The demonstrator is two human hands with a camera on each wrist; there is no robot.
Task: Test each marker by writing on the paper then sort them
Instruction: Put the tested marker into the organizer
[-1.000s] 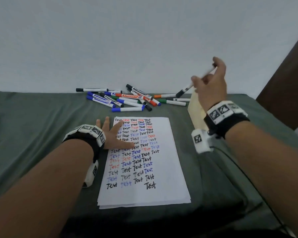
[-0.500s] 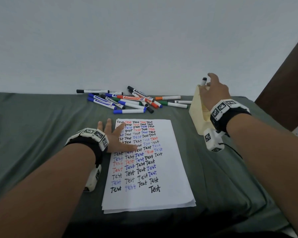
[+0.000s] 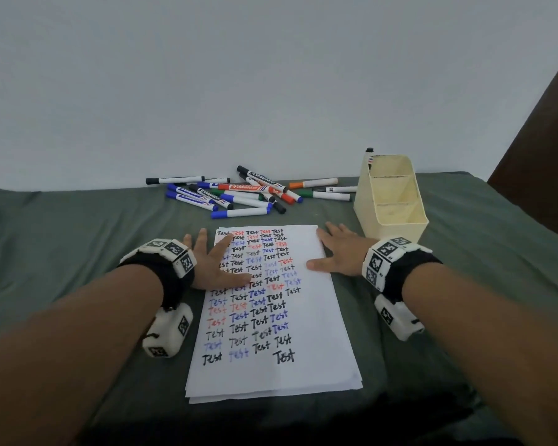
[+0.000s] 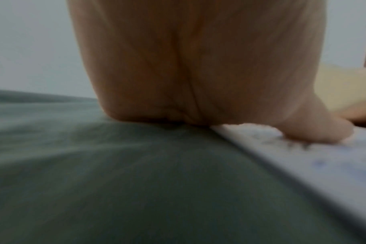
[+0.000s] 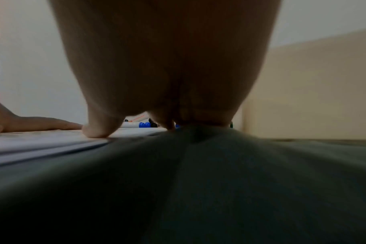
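Note:
A white paper stack covered in rows of "Test" words lies in the middle of the green cloth. My left hand rests flat on its left edge, fingers spread; the left wrist view shows the thumb on the paper. My right hand lies flat on the paper's right edge, holding nothing, its thumb on the sheet. A pile of markers lies beyond the paper. A cream three-compartment holder stands at the right with one black-capped marker in its far compartment.
The green cloth covers the whole surface, with a grey wall right behind the markers. A dark brown panel rises at the far right. The holder's wall stands close beside my right hand.
My right hand dropped the black-capped marker into the holder's far compartment, then came down flat onto the paper's right edge. The left hand stayed on the paper.

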